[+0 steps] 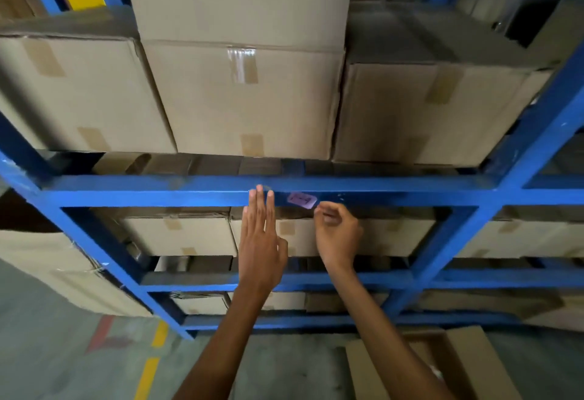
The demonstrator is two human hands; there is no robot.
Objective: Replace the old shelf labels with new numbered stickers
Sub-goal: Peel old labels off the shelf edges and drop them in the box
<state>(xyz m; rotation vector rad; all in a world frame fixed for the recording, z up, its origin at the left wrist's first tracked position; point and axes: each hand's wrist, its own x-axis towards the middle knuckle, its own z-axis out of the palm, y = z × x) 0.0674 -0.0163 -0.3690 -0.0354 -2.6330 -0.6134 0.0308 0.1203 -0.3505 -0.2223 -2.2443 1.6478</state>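
Note:
A small purple label (301, 200) with dark writing is stuck on the front of a blue shelf beam (158, 192). My left hand (260, 241) is flat with fingers straight, its fingertips resting on the beam just left of the label. My right hand (336, 233) is curled just below and right of the label, with thumb and forefinger pinched at the label's lower right corner. Whether the fingers grip that corner is unclear.
Taped cardboard boxes (240, 96) fill the shelf above the beam and the lower shelves (177, 235). Blue uprights (534, 146) frame the bay. An open carton (458, 365) sits on the grey floor at lower right. Yellow floor marks (148, 374) run at lower left.

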